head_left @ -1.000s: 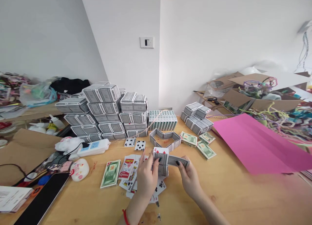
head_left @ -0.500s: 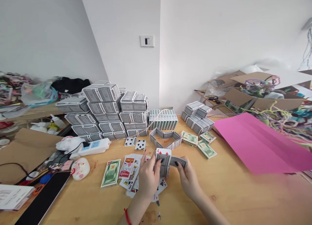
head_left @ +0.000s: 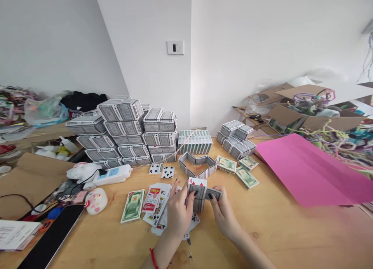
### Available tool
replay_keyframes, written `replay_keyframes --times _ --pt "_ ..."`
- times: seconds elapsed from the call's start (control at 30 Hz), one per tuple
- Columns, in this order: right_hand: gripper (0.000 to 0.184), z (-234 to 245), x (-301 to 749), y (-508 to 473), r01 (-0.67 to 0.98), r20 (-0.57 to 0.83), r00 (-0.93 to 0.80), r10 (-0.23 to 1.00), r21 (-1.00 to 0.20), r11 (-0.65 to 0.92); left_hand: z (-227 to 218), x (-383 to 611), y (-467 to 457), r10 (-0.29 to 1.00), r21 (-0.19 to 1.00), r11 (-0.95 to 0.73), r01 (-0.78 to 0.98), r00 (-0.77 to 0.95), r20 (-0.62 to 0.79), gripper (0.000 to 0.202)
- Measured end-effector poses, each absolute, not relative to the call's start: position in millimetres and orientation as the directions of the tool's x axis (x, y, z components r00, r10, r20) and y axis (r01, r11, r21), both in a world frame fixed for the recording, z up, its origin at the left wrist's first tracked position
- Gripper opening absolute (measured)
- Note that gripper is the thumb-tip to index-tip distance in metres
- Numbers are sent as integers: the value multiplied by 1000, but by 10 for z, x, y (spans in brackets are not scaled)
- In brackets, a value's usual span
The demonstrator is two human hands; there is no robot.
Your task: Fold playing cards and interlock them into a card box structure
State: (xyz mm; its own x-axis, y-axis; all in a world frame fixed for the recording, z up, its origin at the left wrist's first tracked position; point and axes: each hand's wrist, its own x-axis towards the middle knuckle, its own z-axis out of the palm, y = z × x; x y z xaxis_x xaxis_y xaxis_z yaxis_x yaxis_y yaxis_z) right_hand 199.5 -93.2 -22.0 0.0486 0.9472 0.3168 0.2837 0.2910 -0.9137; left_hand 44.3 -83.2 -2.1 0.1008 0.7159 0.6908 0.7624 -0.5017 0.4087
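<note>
My left hand is closed round a small block of folded playing cards, with a red four of diamonds showing at its top. Thumb and fingers of my right hand pinch a grey-backed playing card at the block's right side. Whether that card's inner end is tucked into the block I cannot tell. Beneath and left of my left hand, loose face-up cards lie spread on the wooden table. Just beyond my hands stands an open ring of folded cards.
Stacked card blocks rise at back left, and a smaller card stack stands at back right. Green card boxes lie right of the ring. A pink sheet covers the right side. A power strip and phone are left.
The block in my left hand has shifted slightly right. My right hand has brought its card a little closer to the block, and less of that card shows.
</note>
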Motion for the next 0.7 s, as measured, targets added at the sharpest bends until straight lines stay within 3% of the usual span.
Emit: replay_keyframes --times 0.7 --pt "22 -176 1983 -970 221 281 -45 959 -933 284 -55 473 -867 723 387 -511 768 140 677 32"
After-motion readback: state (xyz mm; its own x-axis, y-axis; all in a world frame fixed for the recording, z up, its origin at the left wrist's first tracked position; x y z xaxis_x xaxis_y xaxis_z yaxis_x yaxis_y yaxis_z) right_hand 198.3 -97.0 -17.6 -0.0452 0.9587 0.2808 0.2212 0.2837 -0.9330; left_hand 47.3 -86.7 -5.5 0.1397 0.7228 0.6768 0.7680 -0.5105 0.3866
